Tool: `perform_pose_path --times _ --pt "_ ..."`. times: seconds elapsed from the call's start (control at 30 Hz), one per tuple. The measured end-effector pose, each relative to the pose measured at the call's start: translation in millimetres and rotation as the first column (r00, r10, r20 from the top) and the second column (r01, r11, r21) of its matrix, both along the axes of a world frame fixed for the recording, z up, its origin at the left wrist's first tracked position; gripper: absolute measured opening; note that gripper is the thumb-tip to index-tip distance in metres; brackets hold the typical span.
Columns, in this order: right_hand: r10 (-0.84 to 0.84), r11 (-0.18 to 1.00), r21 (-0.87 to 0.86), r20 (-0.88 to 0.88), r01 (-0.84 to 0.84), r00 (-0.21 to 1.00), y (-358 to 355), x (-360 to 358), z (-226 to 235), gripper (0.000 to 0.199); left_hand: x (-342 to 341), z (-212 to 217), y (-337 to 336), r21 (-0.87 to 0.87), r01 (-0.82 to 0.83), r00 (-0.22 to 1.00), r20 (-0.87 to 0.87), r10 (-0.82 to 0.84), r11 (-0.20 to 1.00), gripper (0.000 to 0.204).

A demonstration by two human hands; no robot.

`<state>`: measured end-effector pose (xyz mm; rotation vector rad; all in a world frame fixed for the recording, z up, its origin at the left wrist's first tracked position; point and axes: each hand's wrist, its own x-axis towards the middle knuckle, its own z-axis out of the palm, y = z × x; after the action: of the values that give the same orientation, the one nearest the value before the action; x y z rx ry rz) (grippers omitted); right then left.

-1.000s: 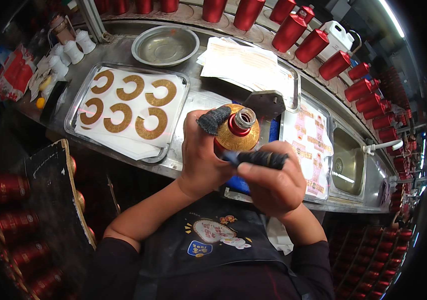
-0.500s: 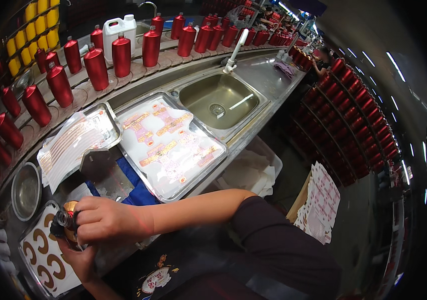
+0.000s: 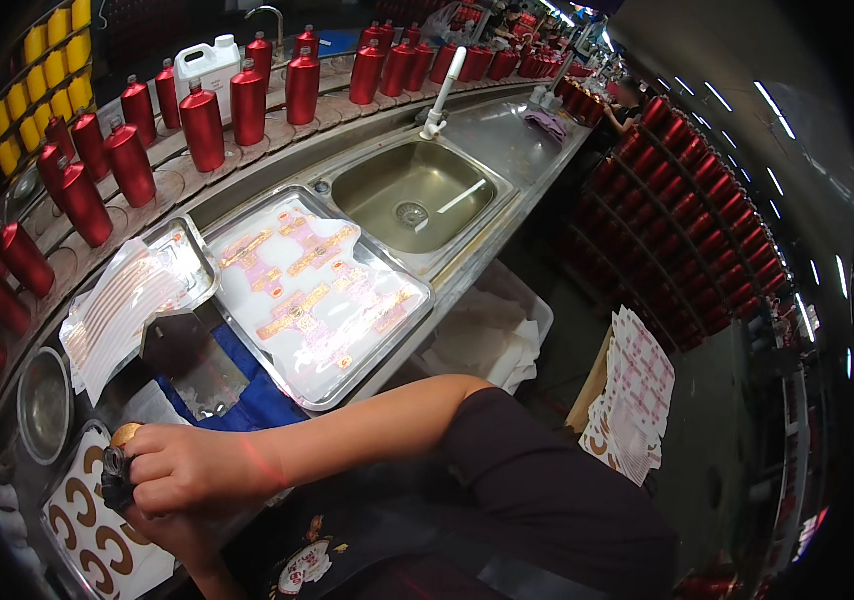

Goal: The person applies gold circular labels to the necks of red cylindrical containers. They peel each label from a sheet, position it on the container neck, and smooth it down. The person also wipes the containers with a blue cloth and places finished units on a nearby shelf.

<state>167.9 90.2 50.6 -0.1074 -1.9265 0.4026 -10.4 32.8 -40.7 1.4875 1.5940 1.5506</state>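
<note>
At the lower left, my right hand (image 3: 187, 468) is closed around a bottle whose threaded neck (image 3: 114, 461) points up toward the view. Black material, perhaps finger covers, sits around the neck. A gold patch (image 3: 127, 433) shows above the knuckles; the bottle's body is mostly hidden. My left hand (image 3: 179, 532) is underneath, partly covered by the right, and appears to grip the same bottle. Just below and left of both hands lies a tray with a white sheet of gold-brown crescent labels (image 3: 79, 497).
Red bottles (image 3: 203, 130) line a curved slatted conveyor beyond the counter, with a white jug (image 3: 209, 80). Nearby are a tray of pink-gold labels (image 3: 415, 298), striped label strips (image 3: 112, 315), a metal bowl (image 3: 45, 408), a blue cloth (image 3: 272, 388) and a sink (image 3: 367, 200).
The view has shifted slightly, and the bottle has turned in my hands, hiding more of its gold part behind my right hand. Red bottles on the conveyor have changed position.
</note>
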Motion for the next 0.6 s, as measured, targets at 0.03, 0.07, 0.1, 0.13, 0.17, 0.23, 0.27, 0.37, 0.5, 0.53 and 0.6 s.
perform_pose_path --times 0.03,0.07,0.1,0.13,0.17,0.23,0.27,0.37,0.5,0.53,0.6 --pt "0.006 1.000 -0.021 0.003 -0.006 1.000 0 -1 -1 0.017 -3 -1 -1 -0.025 0.019 0.994 0.111 -0.016 1.000 0.057" --pt "0.006 1.000 -0.024 0.002 -0.006 1.000 0 -1 -2 0.017 -6 -3 2 -0.101 0.054 0.983 0.182 -0.035 0.993 0.052" --pt "-0.009 1.000 -0.026 -0.010 0.009 1.000 0 -2 -3 0.018 -8 -4 -3 -0.053 0.178 0.983 0.063 -0.175 0.983 0.048" --pt "0.003 1.000 -0.027 -0.009 -0.003 1.000 0 -2 -3 0.018 -12 -4 -5 -0.029 0.226 0.973 0.056 -0.224 0.974 0.045" --pt "0.001 1.000 -0.024 -0.025 -0.001 1.000 0 -3 -4 0.018 -12 -7 -6 -0.058 0.276 0.960 -0.041 -0.278 0.959 0.043" --pt "-0.017 1.000 0.001 -0.032 0.017 0.999 1 -5 -4 0.017 -13 -12 -7 -0.024 0.156 0.976 -0.152 -0.158 0.987 0.044" --pt "-0.032 0.999 0.023 -0.026 0.033 0.999 1 -6 -3 0.017 -9 -18 -6 0.035 0.070 0.982 -0.181 -0.063 0.997 0.045" --pt "-0.052 0.998 0.031 -0.010 0.052 0.999 1 -8 -1 0.018 -15 -23 -4 -0.040 0.021 0.991 0.133 -0.015 0.999 0.044" --pt "-0.095 0.995 0.031 -0.014 0.096 0.995 -3 -8 -3 0.017 -19 -22 -4 -0.220 0.147 0.986 -0.044 -0.160 0.964 0.039" --pt "-0.084 0.996 0.014 -0.045 0.085 0.995 -4 -7 -4 0.018 -19 -18 -6 -0.221 0.113 0.993 0.042 -0.107 0.969 0.040" --pt "-0.071 0.997 -0.022 0.002 0.071 0.997 -6 -6 -3 0.019 -8 -9 -5 -0.120 0.133 0.989 0.085 -0.123 0.984 0.042"
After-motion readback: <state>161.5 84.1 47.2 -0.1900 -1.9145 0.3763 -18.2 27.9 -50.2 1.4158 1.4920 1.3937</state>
